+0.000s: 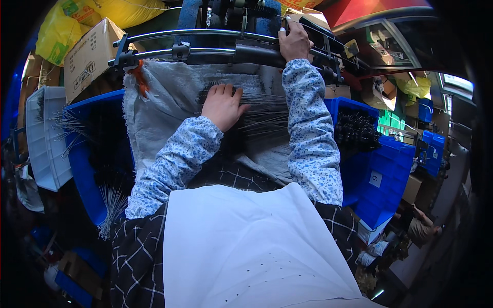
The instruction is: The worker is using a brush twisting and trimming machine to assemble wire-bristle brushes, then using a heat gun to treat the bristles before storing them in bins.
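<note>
from the head view, the only one here, the eye goes first to the left hand (pixel 224 107), laid palm down with its fingers side by side and its thumb standing off to the right. it is touching the bundle of thin wires (pixel 267 115), which spreads away to that hand's right. the long axis runs roughly crosswise, from under those fingers toward the right sleeve (pixel 313 128), so the wires reach out sideways rather than pointing at the person's body. the palm is hidden, and i cannot tell whether it clasps any strands or merely presses on them.

the right hand (pixel 296 41) is up beyond the wires' far end, ahead and to the right of its partner. its fingers are bent over the dark end of the metal bars (pixel 210 52); whether they clench anything there, i can't make out. so the left hand is plainly the nearer one to the wires, and the right would have to come back toward the body to meet them.

beneath the left hand and out to its left hangs a grey cloth (pixel 169 97). farther left sits a blue bin (pixel 82 169), and right of the right forearm, dark bristly brushes (pixel 354 131).
</note>
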`<state>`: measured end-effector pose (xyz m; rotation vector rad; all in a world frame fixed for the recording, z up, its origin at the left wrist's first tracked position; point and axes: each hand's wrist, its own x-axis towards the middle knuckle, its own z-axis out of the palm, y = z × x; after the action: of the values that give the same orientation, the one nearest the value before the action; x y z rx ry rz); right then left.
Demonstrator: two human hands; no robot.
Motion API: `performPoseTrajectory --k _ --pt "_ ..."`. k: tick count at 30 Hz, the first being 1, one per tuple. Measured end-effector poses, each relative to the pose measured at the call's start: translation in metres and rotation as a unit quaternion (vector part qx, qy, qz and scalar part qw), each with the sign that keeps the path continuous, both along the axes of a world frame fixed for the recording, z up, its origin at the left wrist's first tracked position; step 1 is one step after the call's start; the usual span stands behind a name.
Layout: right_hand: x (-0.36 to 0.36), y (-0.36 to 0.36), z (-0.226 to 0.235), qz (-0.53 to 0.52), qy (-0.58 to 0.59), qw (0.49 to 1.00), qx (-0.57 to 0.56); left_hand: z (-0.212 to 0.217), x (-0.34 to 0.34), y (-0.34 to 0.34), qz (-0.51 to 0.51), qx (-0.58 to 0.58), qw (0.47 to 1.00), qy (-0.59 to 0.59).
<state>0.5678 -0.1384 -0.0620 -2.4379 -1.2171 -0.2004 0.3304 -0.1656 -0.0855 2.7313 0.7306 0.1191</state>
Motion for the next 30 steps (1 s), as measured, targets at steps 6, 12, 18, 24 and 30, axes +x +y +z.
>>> performPoseTrajectory --k 6,12,18,24,30 --pt "-0.018 0.013 -0.001 0.001 -0.005 1.0 0.001 0.007 0.0 0.001 -0.002 -0.029 0.998 0.05" --pt "-0.036 0.023 0.004 0.003 -0.004 1.0 0.02 0.005 0.001 -0.001 -0.003 -0.022 0.999 0.03" --pt "-0.069 0.046 0.003 0.006 -0.017 1.0 0.007 0.003 0.0 0.0 0.005 -0.027 1.0 0.014" --pt "-0.075 0.051 0.001 0.007 -0.057 0.998 0.012 0.002 0.0 0.0 -0.002 -0.024 1.0 0.004" --pt "-0.039 0.026 -0.002 0.006 -0.033 0.999 -0.007 0.001 -0.004 0.004 -0.007 -0.017 1.0 0.018"
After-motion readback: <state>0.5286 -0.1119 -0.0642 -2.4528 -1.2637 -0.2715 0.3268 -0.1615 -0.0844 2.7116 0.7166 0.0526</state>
